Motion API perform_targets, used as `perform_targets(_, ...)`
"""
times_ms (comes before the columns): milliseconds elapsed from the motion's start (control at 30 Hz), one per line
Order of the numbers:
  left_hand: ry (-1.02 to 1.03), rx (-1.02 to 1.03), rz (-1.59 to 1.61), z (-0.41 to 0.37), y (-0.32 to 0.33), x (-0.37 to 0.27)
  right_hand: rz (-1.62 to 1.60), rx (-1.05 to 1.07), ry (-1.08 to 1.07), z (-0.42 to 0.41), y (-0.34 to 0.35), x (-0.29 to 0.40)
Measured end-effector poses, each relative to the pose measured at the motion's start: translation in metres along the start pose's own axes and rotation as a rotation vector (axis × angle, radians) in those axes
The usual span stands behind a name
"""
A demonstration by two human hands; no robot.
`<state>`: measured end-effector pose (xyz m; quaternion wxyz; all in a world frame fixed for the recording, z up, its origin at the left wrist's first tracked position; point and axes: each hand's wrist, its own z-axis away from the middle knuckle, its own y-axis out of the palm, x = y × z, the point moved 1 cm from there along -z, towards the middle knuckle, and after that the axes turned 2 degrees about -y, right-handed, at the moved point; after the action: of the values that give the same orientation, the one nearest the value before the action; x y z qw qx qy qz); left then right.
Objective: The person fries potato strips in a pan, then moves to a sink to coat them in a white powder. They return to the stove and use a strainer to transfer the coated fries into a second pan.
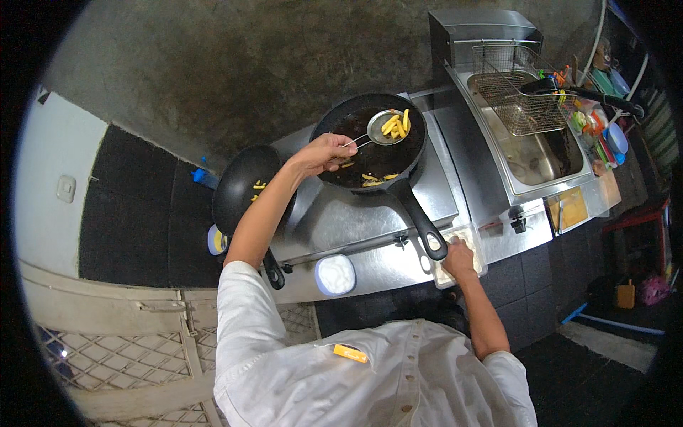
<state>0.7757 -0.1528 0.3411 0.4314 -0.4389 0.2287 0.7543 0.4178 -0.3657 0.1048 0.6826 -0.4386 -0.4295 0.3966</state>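
Note:
My left hand (332, 152) grips the wire handle of a small round strainer (376, 128). Several yellow French fries (395, 127) lie in its mesh, above the dark oil (368, 157) of a black frying pan (326, 115). A few more fries (372, 182) are in the oil by the pan's near edge. My right hand (460, 260) is down in a clear plastic container (442, 280) of whitish, flour-like stuff, beside the end of the pan handle (419, 216). Its fingers are partly hidden there, so whether they hold anything is unclear.
Left of the pan, a second black pan (240, 165) holds a few yellow pieces (259, 186). A tub of white stuff (336, 275) stands at the front of the steel counter (341, 229). At right, a wire basket (512, 101) rests over a steel fryer basin (533, 165).

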Motion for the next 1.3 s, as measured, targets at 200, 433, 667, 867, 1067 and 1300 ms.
perform_targets(200,0.06,-0.024,0.08,0.02,0.001,-0.001,-0.008,0.034,0.022,0.003,-0.011,0.005)
perform_targets(433,0.074,-0.291,-0.144,0.04,-0.058,0.003,0.006,0.024,0.0,0.003,-0.008,0.004)
perform_targets(667,0.103,-0.606,-0.661,0.048,-0.098,0.018,-0.027,0.008,0.004,0.001,-0.002,0.002)
perform_targets(867,0.085,-0.604,-1.137,0.043,-0.084,0.024,-0.035,0.013,0.01,0.002,-0.006,0.004)
perform_targets(1067,0.012,-0.44,-1.001,0.021,-0.046,0.016,-0.035,0.003,-0.01,0.0,0.0,0.0)
perform_targets(1300,-0.091,-0.31,-0.478,-0.026,-0.018,0.019,-0.059,0.023,0.006,0.001,-0.008,0.002)
